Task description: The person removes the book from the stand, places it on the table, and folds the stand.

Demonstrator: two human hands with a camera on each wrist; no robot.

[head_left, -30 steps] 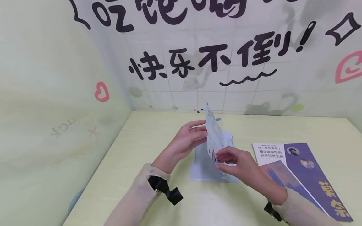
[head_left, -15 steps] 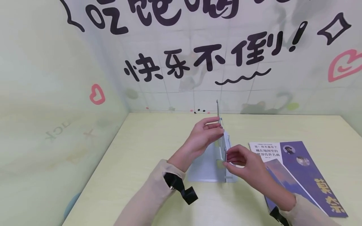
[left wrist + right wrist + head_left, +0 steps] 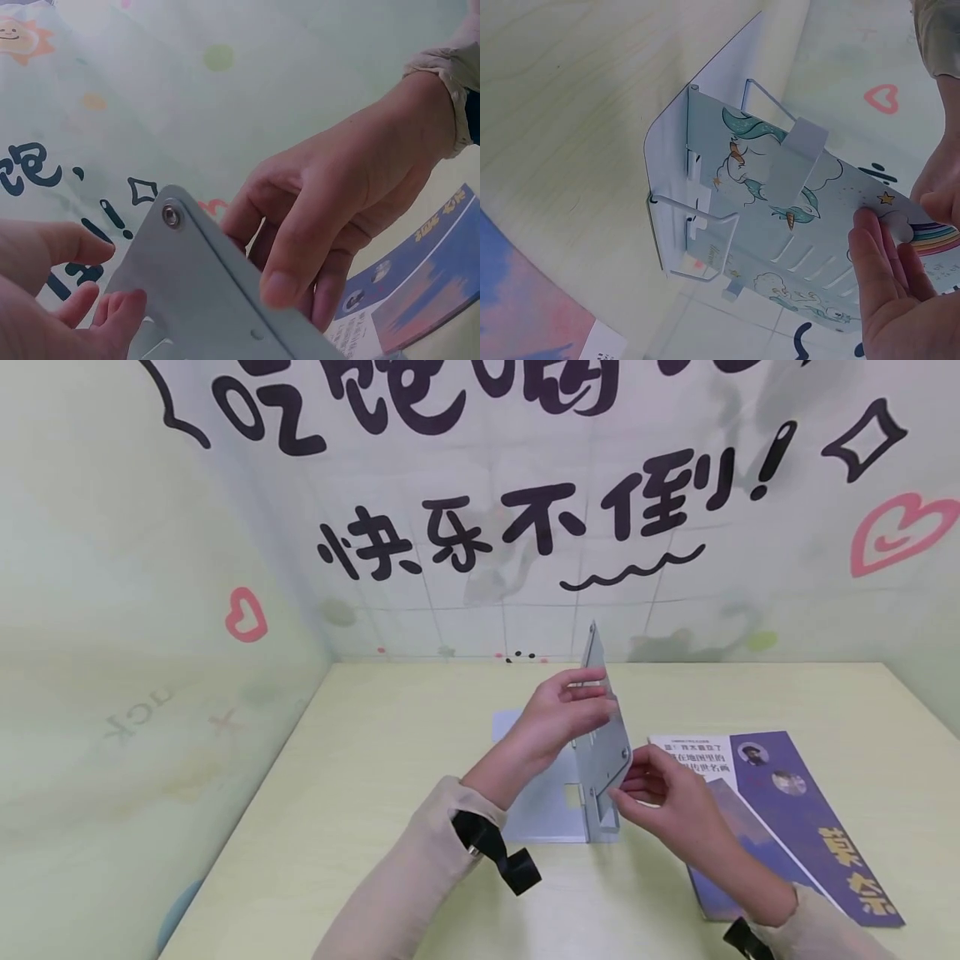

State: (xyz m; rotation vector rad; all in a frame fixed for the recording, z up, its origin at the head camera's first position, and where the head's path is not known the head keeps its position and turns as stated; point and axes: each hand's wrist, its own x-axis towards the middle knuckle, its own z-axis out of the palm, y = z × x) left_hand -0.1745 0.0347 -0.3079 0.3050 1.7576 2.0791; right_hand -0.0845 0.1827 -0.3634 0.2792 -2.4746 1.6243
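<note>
The flat blue-grey metal panel (image 3: 606, 756) has tipped frame-right, so it seems hinged; left hand (image 3: 557, 717) touches it, spread; right hand (image 3: 667, 792) pinches it.

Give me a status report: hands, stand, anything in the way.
Right hand pinching the edge of the raised panel; left hand alongside. Stand base flat on table. Two books apart, to the right.

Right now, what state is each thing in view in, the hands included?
Unicorn panel: raised, tilted
Base plate: flat on the table
Wire loop: sticking out
Book: closed, lying flat
Left hand: touching the panel
Right hand: pinching the panel's edge
</note>
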